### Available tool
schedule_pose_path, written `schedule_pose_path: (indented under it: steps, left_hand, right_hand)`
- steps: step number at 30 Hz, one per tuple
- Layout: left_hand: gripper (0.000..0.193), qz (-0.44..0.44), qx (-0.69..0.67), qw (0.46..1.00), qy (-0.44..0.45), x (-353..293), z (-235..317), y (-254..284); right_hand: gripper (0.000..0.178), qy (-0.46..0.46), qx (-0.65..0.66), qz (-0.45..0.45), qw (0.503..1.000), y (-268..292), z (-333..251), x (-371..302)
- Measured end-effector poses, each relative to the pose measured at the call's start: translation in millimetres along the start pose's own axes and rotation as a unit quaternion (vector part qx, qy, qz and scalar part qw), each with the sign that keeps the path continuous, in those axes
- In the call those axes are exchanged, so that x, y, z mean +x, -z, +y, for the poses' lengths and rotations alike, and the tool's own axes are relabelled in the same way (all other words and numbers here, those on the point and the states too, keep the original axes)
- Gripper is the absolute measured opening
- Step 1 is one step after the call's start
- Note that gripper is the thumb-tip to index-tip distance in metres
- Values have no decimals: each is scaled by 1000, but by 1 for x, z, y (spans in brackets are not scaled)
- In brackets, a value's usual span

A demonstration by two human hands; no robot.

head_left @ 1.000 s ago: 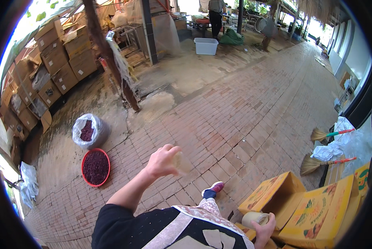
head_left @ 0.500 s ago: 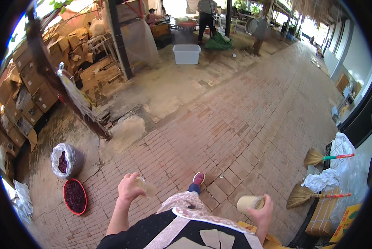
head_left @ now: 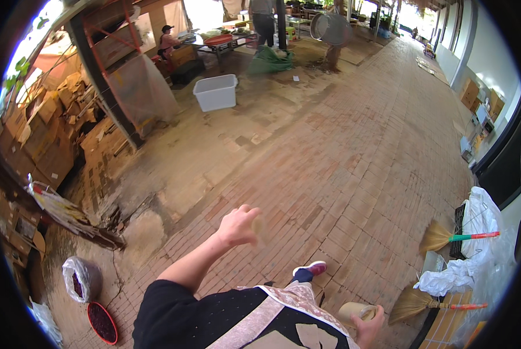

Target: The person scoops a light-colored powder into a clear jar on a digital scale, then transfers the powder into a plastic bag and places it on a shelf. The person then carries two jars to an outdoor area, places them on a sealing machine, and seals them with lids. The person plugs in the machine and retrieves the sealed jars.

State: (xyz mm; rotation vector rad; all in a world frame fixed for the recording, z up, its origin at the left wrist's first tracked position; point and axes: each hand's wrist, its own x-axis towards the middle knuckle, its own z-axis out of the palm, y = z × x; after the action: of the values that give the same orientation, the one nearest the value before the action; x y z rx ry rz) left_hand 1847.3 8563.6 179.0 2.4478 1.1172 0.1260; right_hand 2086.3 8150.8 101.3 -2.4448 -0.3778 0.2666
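Observation:
My right hand [head_left: 370, 327] is closed round the end of a beige cylinder [head_left: 353, 312] that looks like a roll with an open core. It is held low, beside my apron. My left hand [head_left: 240, 225] is raised ahead of my body over the brick paving. Its fingers curl round a pale, see-through roll-like thing [head_left: 259, 230], partly hidden by the hand and smeared by motion. A maroon shoe [head_left: 317, 267] of mine shows on the bricks between my hands.
To the right lie two straw brooms [head_left: 438, 237] and white plastic bags [head_left: 446, 273]. At lower left stand a plastic-lined bag [head_left: 80, 279] and a red basin [head_left: 102, 323] of dark purple material. Ahead are a white tub [head_left: 215, 93], a post [head_left: 100, 235] and people at work.
My left hand has swung right and forward with the pale thing. My right hand has dropped lower, still gripping the beige roll. The view has turned, and the tub appears farther left.

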Motion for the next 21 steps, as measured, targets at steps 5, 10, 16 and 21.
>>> schedule_pose_path:
  steps: [5, 10, 16, 21]
  left_hand:
    - [75, -21, -37, 997, 70, 142, 55, -27]
    - [78, -2, -29, 982, 188, 227, 91, -28]
    - [79, 39, -15, 950, 308, 351, 124, -48]
    - [79, 23, -3, 965, 262, 547, 191, -54]
  right_hand:
    - [90, 1, -86, -34, 996, 2, -24, 165]
    - [90, 45, -63, -47, 996, 16, -90, 346]
    - [90, 125, -24, -70, 989, -8, -137, 572]
    - [86, 82, 14, -42, 996, -13, -158, 721]
